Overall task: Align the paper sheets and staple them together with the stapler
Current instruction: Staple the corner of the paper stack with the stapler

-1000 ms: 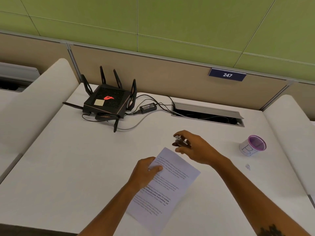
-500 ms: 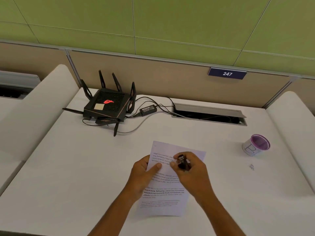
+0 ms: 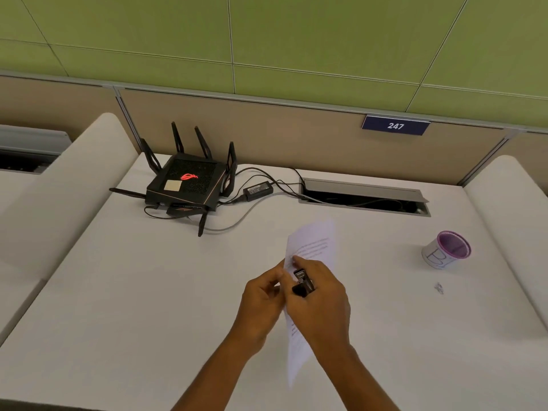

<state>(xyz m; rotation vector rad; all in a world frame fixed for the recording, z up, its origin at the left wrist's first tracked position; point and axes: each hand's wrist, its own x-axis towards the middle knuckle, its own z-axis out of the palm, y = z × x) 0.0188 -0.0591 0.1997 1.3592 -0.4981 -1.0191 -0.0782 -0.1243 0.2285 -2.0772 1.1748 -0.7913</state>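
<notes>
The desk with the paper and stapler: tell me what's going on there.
A person is stapling white printed paper sheets over a white desk. The left hand pinches the sheets' left edge, holding them tilted. The right hand grips a small black stapler at that edge. A purple-rimmed white cup and black antenna router sit untouched.

A single head-worn view looks forward and down over the white desk surface (image 3: 148, 292), near enough that both forearms enter from the bottom edge, facing the green-panelled partition wall (image 3: 296, 40) behind.
</notes>
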